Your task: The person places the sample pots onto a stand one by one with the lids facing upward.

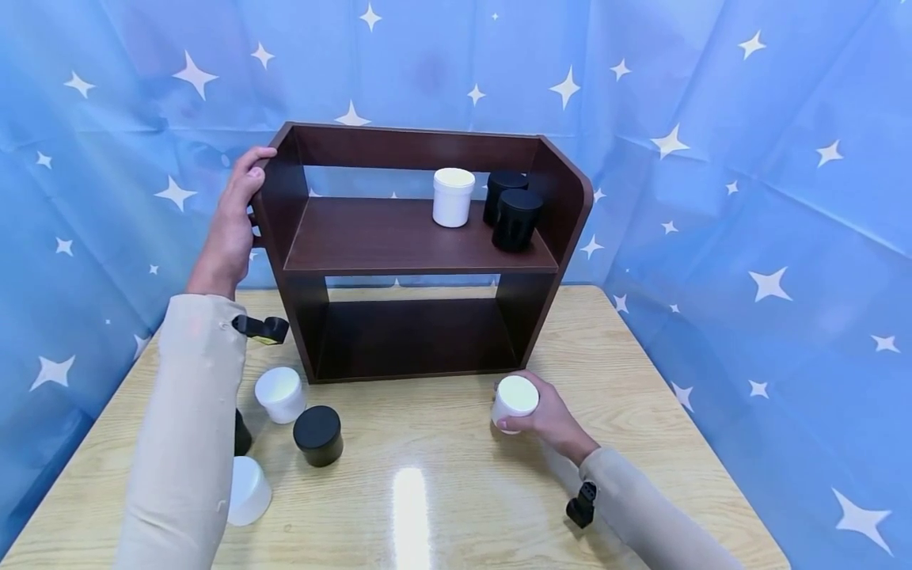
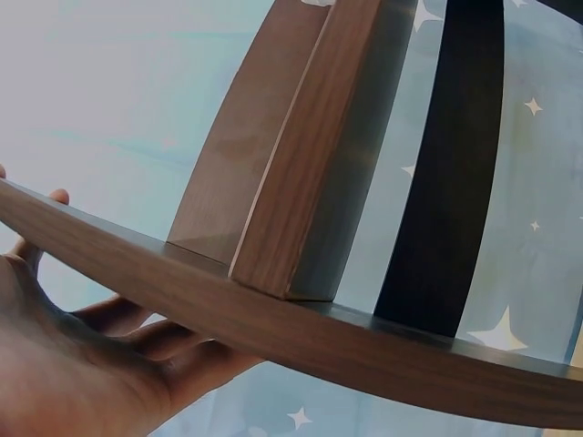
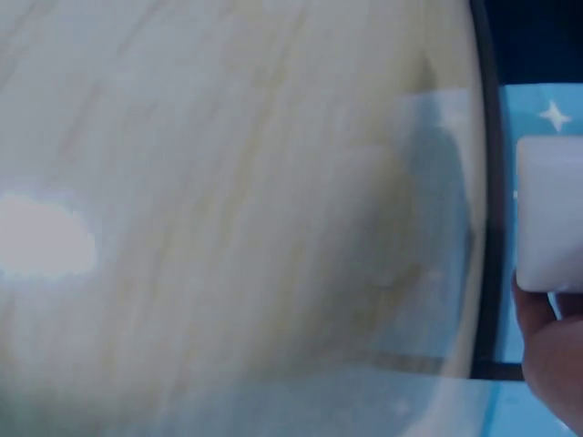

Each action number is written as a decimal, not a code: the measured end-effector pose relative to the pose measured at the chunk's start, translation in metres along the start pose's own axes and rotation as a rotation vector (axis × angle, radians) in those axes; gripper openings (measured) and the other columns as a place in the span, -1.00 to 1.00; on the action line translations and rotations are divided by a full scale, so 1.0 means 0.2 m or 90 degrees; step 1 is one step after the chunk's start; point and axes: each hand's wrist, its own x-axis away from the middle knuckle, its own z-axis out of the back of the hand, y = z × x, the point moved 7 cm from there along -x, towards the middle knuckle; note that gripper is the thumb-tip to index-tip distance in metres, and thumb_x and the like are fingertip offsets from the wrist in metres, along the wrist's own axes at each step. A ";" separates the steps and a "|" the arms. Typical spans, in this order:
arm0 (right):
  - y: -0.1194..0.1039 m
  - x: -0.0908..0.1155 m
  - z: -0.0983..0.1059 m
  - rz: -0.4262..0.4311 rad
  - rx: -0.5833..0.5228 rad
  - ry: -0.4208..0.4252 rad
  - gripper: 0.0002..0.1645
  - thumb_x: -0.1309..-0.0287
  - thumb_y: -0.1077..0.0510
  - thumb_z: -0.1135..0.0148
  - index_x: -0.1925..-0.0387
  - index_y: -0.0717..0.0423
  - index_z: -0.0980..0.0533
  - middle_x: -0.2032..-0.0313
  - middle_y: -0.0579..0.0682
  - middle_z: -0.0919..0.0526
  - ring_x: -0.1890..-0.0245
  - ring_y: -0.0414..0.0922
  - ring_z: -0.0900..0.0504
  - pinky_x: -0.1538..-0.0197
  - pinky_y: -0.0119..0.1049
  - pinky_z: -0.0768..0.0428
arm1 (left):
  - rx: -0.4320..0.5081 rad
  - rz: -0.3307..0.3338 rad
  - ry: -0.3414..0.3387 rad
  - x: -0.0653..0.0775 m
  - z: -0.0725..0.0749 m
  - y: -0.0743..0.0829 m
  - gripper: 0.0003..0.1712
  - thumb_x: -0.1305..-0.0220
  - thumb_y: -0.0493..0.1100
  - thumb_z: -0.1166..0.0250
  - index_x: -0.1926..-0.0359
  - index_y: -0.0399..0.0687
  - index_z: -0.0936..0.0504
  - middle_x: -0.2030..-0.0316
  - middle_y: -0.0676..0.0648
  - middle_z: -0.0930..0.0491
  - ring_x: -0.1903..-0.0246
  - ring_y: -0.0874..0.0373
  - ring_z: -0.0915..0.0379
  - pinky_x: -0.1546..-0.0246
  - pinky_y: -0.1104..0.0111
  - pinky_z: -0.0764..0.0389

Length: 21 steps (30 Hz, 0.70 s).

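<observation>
My left hand (image 1: 231,214) grips the upper left side panel of a dark brown two-tier shelf (image 1: 420,269), fingertips over its edge. In the left wrist view, the fingers of the left hand (image 2: 100,355) pass behind the panel (image 2: 228,300). My right hand (image 1: 549,419) holds a white lidded jar (image 1: 516,400) near the shelf's lower right corner, thumb and fingers around its side. The right wrist view shows only part of that white jar (image 3: 552,214) and the hand (image 3: 551,350). On the upper tier stand a white jar (image 1: 452,198) and two black jars (image 1: 516,222).
Left on the wooden table (image 1: 370,491) are a white jar (image 1: 280,394), a black jar (image 1: 317,437), another white jar (image 1: 248,492), and a black one (image 1: 242,435) partly hidden by the left sleeve. A blue star-patterned curtain (image 1: 712,237) surrounds the table's back and sides.
</observation>
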 end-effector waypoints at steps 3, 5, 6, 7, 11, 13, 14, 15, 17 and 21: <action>-0.05 0.00 0.00 0.006 0.009 -0.006 -0.21 0.28 0.25 -0.66 -0.09 0.07 -0.51 -0.04 0.11 -0.69 -0.01 -0.12 -0.58 -0.18 -0.14 -0.42 | 0.002 -0.001 -0.003 0.00 0.00 0.00 -0.48 -0.49 0.28 0.18 -0.41 0.59 -0.24 -0.37 0.05 -0.21 -0.13 0.02 -0.22 0.07 0.07 -0.35; -0.08 -0.01 -0.01 0.012 0.017 -0.009 -0.21 0.29 0.24 -0.67 -0.08 0.06 -0.51 -0.05 0.12 -0.70 -0.01 -0.11 -0.58 -0.19 -0.14 -0.42 | 0.006 -0.003 -0.004 0.00 0.00 0.00 -0.49 -0.50 0.28 0.18 -0.41 0.59 -0.25 -0.37 0.05 -0.21 -0.13 0.03 -0.22 0.07 0.07 -0.35; -0.10 -0.01 -0.01 0.015 0.020 -0.011 -0.21 0.29 0.24 -0.67 -0.08 0.06 -0.51 -0.06 0.13 -0.70 -0.01 -0.11 -0.59 -0.19 -0.13 -0.43 | 0.008 -0.003 -0.004 0.00 0.00 0.00 -0.49 -0.50 0.28 0.18 -0.41 0.58 -0.25 -0.37 0.06 -0.21 -0.12 0.04 -0.22 0.07 0.07 -0.35; -0.11 -0.01 -0.01 0.018 0.019 -0.015 -0.20 0.30 0.25 -0.67 -0.08 0.07 -0.51 -0.08 0.16 -0.69 -0.01 -0.11 -0.59 -0.19 -0.13 -0.43 | 0.008 -0.003 -0.004 0.00 0.00 0.00 -0.49 -0.50 0.28 0.18 -0.41 0.58 -0.25 -0.37 0.06 -0.21 -0.13 0.04 -0.22 0.07 0.06 -0.34; -0.16 -0.02 -0.02 0.023 0.015 -0.027 -0.20 0.30 0.27 -0.67 -0.07 0.06 -0.50 -0.13 0.21 -0.67 -0.02 -0.12 -0.61 -0.19 -0.13 -0.45 | 0.002 -0.002 0.000 0.00 0.00 0.00 -0.48 -0.50 0.29 0.19 -0.42 0.59 -0.24 -0.38 0.05 -0.21 -0.13 0.03 -0.22 0.06 0.07 -0.35; -0.18 -0.03 -0.03 0.022 0.013 -0.035 -0.20 0.30 0.26 -0.67 -0.08 0.05 -0.50 -0.14 0.18 -0.67 -0.04 -0.12 -0.61 -0.20 -0.12 -0.44 | -0.004 -0.003 0.003 0.00 0.00 0.00 -0.47 -0.49 0.29 0.20 -0.42 0.58 -0.24 -0.39 0.05 -0.20 -0.14 0.02 -0.22 0.05 0.07 -0.35; -0.19 -0.03 -0.03 0.022 0.015 -0.039 -0.20 0.29 0.25 -0.67 -0.08 0.05 -0.50 -0.14 0.15 -0.68 -0.06 -0.12 -0.62 -0.21 -0.11 -0.44 | -0.005 -0.003 0.004 0.00 0.00 0.00 -0.47 -0.49 0.29 0.20 -0.42 0.58 -0.23 -0.39 0.05 -0.20 -0.13 0.02 -0.22 0.05 0.07 -0.35; -0.20 -0.03 -0.03 0.020 0.014 -0.043 -0.20 0.29 0.25 -0.67 -0.09 0.05 -0.50 -0.13 0.12 -0.69 -0.07 -0.11 -0.62 -0.21 -0.11 -0.44 | -0.008 -0.005 0.005 0.00 0.00 0.00 -0.47 -0.50 0.29 0.20 -0.43 0.58 -0.23 -0.40 0.04 -0.20 -0.13 0.01 -0.23 0.06 0.07 -0.36; -0.22 -0.03 -0.04 0.019 0.015 -0.047 -0.19 0.28 0.24 -0.67 -0.10 0.06 -0.49 -0.12 0.05 -0.70 -0.10 -0.11 -0.62 -0.23 -0.10 -0.42 | -0.011 -0.007 0.006 0.00 0.00 0.00 -0.47 -0.50 0.28 0.21 -0.43 0.57 -0.23 -0.40 0.04 -0.20 -0.13 0.02 -0.23 0.05 0.08 -0.36; -0.26 -0.04 -0.05 0.032 0.012 -0.057 -0.20 0.27 0.25 -0.67 -0.09 0.05 -0.49 -0.11 0.04 -0.71 -0.12 -0.07 -0.63 -0.23 -0.08 -0.42 | -0.018 -0.010 0.007 0.00 0.01 0.01 -0.46 -0.50 0.28 0.22 -0.44 0.56 -0.22 -0.42 0.04 -0.20 -0.15 0.04 -0.22 0.04 0.10 -0.36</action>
